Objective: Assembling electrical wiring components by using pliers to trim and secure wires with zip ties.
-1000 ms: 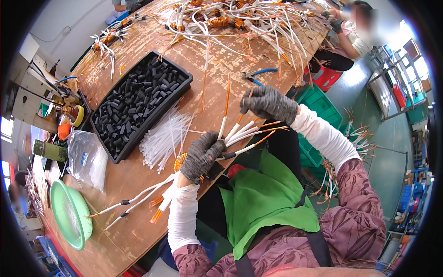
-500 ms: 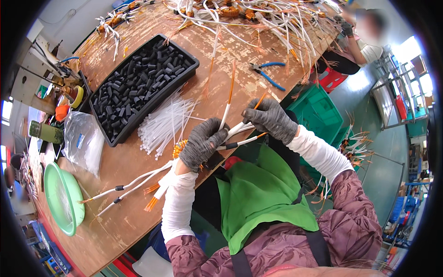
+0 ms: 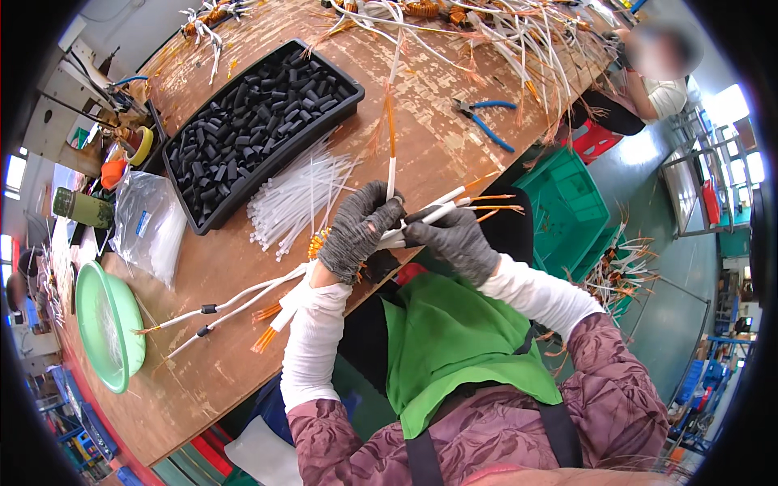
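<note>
- Worn brown worktop (image 3: pixel 194 397) runs beneath our work, scuffed pale toward its far side, where we see a tangle of white cable and copper-coloured strands (image 3: pixel 523 61).
- Our gloved left hand (image 3: pixel 356 229) sits at its near edge, fingers curled and pinching the white leads (image 3: pixel 443 212) near their base; a copper-wound coil (image 3: pixel 318 243) shows beside that wrist.
- Our gloved right hand (image 3: pixel 460 245) is just beside it, touching the same bunch, its fingers closed in on the leads; exactly which one they pinch is hidden from us.
- Key relation: the bunch splits at our left fingers. One separate lead (image 3: pixel 391 174) points away from us, its long axis nearly square to the others, and the left hand is nearer to it.
- The rest slant out to our right, past the right fingers, so their bare orange ends (image 3: pixel 502 208) lie beyond that hand and nearer to it.
- Behind the left hand we have loose white cable ties (image 3: pixel 296 194), then a black tray (image 3: pixel 279 162) of short black sleeves (image 3: pixel 259 121).
- Blue-handled pliers (image 3: pixel 492 133) lie beyond the right hand, well apart from its fingers.
</note>
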The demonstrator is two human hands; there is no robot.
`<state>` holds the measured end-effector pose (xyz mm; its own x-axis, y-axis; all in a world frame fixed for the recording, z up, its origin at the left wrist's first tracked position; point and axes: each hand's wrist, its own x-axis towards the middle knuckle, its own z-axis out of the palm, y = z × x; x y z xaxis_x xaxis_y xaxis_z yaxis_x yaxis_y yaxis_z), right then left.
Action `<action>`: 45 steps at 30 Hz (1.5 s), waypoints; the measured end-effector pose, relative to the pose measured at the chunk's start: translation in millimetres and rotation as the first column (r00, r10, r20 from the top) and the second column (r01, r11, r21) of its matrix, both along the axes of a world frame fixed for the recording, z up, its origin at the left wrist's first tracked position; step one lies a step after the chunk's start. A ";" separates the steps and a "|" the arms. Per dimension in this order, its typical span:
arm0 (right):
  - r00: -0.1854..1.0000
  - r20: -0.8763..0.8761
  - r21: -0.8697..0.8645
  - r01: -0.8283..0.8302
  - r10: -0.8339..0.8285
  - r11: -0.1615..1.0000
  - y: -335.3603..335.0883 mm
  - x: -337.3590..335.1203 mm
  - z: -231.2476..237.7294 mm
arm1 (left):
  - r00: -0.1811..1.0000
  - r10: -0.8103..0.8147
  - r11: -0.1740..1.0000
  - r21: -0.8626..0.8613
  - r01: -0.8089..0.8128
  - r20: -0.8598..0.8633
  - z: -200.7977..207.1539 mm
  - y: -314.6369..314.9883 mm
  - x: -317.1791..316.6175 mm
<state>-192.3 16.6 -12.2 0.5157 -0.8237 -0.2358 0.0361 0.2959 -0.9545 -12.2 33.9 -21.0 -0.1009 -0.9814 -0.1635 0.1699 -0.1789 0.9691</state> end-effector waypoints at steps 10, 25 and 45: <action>0.982 -0.108 0.254 -0.122 0.154 0.960 -16.6 14.0 7.5 | 0.993 0.119 0.991 -0.064 -0.117 0.016 -3.7 2.2 -0.4; 0.990 0.125 0.045 -0.075 0.069 0.996 -156.5 -8.3 94.5 | 0.997 0.057 0.998 0.016 -0.057 -0.053 12.8 7.4 -8.8; 0.991 0.116 -0.408 -0.010 0.062 0.913 -151.4 58.8 100.7 | 0.997 -0.022 0.999 0.034 0.025 -0.075 17.0 6.8 -7.7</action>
<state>-133.5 -134.9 88.5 0.5501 -0.8149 0.1826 0.1582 -0.1130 -0.9809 -19.9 40.7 -3.9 -0.1368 -0.9724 -0.1891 0.2370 -0.2174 0.9469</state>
